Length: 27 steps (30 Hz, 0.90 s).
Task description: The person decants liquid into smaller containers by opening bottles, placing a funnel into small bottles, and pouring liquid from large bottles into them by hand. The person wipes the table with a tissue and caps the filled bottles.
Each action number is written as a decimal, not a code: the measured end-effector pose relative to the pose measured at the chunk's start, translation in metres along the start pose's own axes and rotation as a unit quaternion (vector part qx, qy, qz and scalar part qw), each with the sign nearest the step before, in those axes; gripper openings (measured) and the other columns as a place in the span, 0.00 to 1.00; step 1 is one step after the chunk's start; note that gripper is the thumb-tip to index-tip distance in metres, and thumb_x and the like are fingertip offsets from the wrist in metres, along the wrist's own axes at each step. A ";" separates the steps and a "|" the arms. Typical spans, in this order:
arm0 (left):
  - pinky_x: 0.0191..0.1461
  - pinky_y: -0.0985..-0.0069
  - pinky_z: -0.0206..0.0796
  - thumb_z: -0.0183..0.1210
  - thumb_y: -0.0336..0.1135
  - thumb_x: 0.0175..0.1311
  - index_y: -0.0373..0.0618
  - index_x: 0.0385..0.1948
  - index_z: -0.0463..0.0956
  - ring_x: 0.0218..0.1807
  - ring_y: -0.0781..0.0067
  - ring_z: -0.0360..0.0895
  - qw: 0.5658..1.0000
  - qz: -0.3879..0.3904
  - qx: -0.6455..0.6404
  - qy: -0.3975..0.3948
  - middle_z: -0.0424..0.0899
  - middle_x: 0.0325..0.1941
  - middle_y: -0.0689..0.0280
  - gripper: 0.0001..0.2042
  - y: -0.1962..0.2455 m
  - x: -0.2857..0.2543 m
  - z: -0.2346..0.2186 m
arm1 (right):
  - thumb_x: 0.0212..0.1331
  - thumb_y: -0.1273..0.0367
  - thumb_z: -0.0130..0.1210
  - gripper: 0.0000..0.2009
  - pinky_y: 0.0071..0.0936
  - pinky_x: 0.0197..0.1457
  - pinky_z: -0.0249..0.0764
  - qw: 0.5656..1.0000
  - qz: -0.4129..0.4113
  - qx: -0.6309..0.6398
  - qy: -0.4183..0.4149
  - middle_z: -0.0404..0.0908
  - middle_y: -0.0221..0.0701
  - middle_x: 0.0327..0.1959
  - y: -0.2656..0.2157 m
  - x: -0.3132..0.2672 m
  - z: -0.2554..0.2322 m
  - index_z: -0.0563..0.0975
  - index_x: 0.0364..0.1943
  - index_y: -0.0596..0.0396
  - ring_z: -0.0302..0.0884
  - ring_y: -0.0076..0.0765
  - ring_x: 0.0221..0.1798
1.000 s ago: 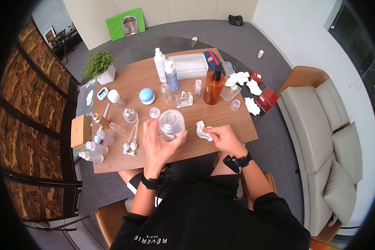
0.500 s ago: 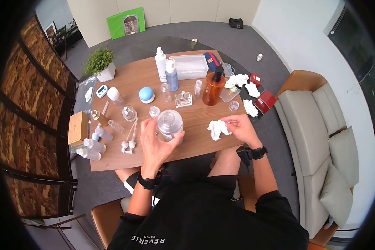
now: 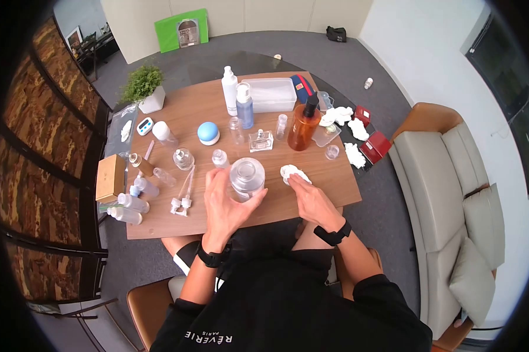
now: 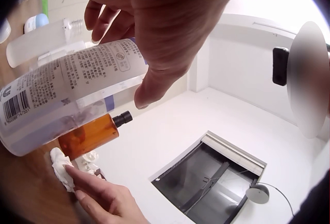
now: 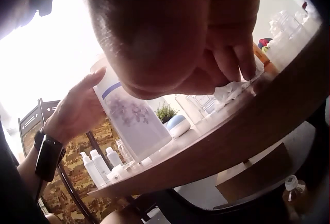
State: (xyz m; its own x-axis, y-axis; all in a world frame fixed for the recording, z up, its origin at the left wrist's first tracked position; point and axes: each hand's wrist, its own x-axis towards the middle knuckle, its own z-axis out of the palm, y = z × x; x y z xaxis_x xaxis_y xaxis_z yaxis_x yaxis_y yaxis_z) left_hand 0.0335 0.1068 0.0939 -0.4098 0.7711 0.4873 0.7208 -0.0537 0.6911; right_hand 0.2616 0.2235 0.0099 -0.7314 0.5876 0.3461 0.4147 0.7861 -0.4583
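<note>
A large clear bottle [image 3: 247, 176] with a printed label stands near the table's front, its top uncapped. My left hand [image 3: 222, 204] grips it round the upper part, thumb on one side and fingers on the other. Small print and a barcode cover the label [image 4: 77, 77] in the left wrist view; purple flowers show on the bottle [image 5: 136, 118] in the right wrist view. To its right, my right hand [image 3: 316, 206] presses a crumpled white tissue [image 3: 289, 169] onto the tabletop with outstretched fingers. Those fingers partly hide the tissue.
Behind the bottle are a small clear bottle [image 3: 219, 158], a perfume bottle [image 3: 261, 141] and an amber pump bottle [image 3: 303, 130]. Two pump heads with tubes [image 3: 181, 205] lie left of my left hand. Several bottles and a cardboard box [image 3: 110, 178] line the left edge.
My right hand moved right with the tissue pinched and raised, then came back left and now presses it on the table. The left hand keeps its grip on the bottle.
</note>
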 end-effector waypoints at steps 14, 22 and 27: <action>0.55 0.58 0.74 0.82 0.36 0.41 0.35 0.49 0.80 0.52 0.50 0.77 1.000 0.006 0.004 0.001 0.84 0.45 0.54 0.31 0.000 -0.002 0.006 | 0.69 0.66 0.56 0.30 0.48 0.83 0.59 0.997 -0.019 -0.039 -0.057 0.65 0.68 0.72 -0.003 0.029 0.008 0.66 0.67 0.79 0.62 0.68 0.77; 0.55 0.57 0.74 0.82 0.36 0.42 0.35 0.50 0.80 0.51 0.49 0.78 1.000 -0.004 0.016 0.014 0.85 0.44 0.53 0.30 0.000 -0.004 -0.002 | 0.67 0.66 0.58 0.26 0.49 0.74 0.70 0.997 0.021 -0.027 -0.070 0.72 0.65 0.67 0.000 0.070 0.009 0.72 0.61 0.76 0.73 0.69 0.68; 0.55 0.57 0.74 0.82 0.36 0.42 0.34 0.50 0.80 0.52 0.49 0.78 1.000 0.001 0.021 0.019 0.85 0.44 0.54 0.30 0.003 -0.003 -0.003 | 0.65 0.64 0.58 0.26 0.48 0.72 0.73 0.994 0.024 -0.010 -0.105 0.74 0.68 0.62 -0.017 0.059 -0.002 0.74 0.54 0.81 0.75 0.68 0.66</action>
State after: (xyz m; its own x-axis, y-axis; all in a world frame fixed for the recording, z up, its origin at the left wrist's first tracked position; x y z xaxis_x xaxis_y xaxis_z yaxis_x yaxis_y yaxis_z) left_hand 0.0350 0.1028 0.0962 -0.4294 0.7463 0.5087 0.7439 -0.0271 0.6677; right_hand 0.2128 0.2454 0.0400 -0.8068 0.5730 0.1439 0.4609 0.7628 -0.4535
